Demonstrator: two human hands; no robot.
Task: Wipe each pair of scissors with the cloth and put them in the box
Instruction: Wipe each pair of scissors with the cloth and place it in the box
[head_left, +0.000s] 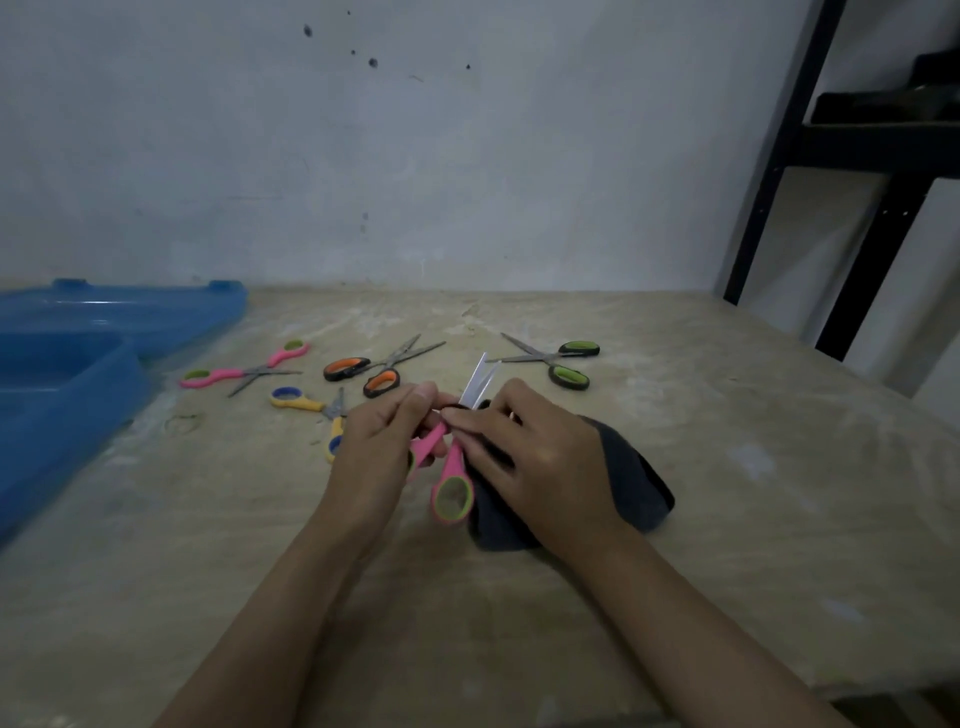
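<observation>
My left hand grips the handles of a pink pair of scissors with green-lined loops, blades pointing up and away. My right hand holds a dark grey cloth and pinches it around the base of the blades. On the table beyond lie a second pink pair, a yellow and blue pair, a black and orange pair and a black and green pair. The open blue box stands at the left.
The blue box's lid lies behind it against the wall. A worn wooden table carries everything. A black metal shelf frame stands at the back right.
</observation>
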